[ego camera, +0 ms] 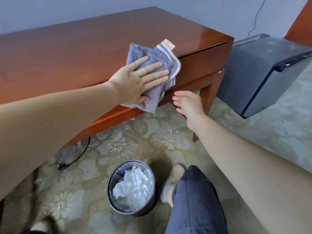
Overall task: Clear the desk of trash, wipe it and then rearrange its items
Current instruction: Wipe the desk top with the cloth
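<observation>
The desk (84, 48) runs from the left edge of the frame to the upper right, its reddish-brown top glossy. At the centre of the frame, on the desk's front edge, lies a folded grey-purple cloth (152, 54) with a pale striped border. Part of it rests on the top and its lower corner hangs over the edge.

The left hand (136, 78) lies flat on the cloth with its fingers straight and slightly apart, pressing it to the wood. The thumb lies along the lower part of the cloth.

The right hand (189, 102) sits just right of and below the hanging corner, under the desk's edge. Its palm is turned up, its fingers are loosely curved and apart, and it holds nothing.

At the lower centre of the frame a round dark bin (135, 211) stands on the patterned carpet (84, 191), with a clear liner and crumpled white paper (133, 184) inside. Just right of it are a leg in dark trousers (194, 200) and a pale slipper (172, 176).

A black cable (81, 152) trails over the carpet at the lower left, under the desk. At the right of the frame, beside the desk's end, stands a small dark fridge (263, 68).
</observation>
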The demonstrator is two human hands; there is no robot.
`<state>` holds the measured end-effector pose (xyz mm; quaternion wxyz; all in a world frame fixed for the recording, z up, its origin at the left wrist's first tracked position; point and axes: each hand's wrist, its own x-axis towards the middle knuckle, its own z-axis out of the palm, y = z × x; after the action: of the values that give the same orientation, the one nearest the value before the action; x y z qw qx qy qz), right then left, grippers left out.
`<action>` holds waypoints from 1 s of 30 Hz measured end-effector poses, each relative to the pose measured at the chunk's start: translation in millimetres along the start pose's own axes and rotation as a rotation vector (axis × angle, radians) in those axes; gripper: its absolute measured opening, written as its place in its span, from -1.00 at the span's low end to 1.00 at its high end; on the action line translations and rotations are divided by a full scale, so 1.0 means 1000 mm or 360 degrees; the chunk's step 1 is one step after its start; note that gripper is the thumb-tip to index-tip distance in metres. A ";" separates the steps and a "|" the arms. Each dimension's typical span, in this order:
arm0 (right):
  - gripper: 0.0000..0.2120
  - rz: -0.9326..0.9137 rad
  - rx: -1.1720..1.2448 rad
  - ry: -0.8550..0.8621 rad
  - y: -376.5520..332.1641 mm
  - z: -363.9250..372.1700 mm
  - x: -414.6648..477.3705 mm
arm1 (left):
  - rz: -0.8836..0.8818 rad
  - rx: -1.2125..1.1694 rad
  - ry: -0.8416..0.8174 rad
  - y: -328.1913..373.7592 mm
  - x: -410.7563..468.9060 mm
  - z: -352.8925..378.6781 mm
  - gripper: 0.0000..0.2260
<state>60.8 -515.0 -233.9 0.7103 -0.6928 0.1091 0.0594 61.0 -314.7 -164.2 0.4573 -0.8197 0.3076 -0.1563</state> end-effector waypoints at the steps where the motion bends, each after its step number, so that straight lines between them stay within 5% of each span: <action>1: -0.75 0.0001 0.0009 0.0033 -0.002 -0.008 0.007 | 0.0040 -0.0013 -0.0004 -0.003 0.014 -0.004 -0.31; 14: -0.73 0.0078 0.0082 0.0242 0.001 -0.074 0.083 | 0.0670 -0.0079 -0.0198 -0.001 0.156 -0.022 -0.30; 18: -0.72 0.0135 0.0259 -0.0075 0.004 -0.065 0.087 | 0.0699 -0.0088 -0.0058 -0.011 0.158 -0.025 -0.25; 22: -0.61 0.0153 0.0619 -0.0331 -0.006 -0.035 0.081 | 0.0450 -0.0203 0.0240 -0.026 0.144 -0.023 -0.01; 26: -0.26 0.0163 0.0563 -0.0213 -0.010 -0.013 0.064 | 0.0075 -0.0518 0.0044 -0.029 0.106 -0.016 0.17; 30: -0.59 -0.0123 0.0537 -0.0280 -0.018 0.007 0.044 | -0.0088 -0.1150 -0.0162 -0.037 0.067 -0.005 0.19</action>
<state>108.1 -511.8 -227.1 0.8249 -0.5598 0.0283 0.0732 122.9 -346.6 -131.7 0.1486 -0.9430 0.2976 -0.0088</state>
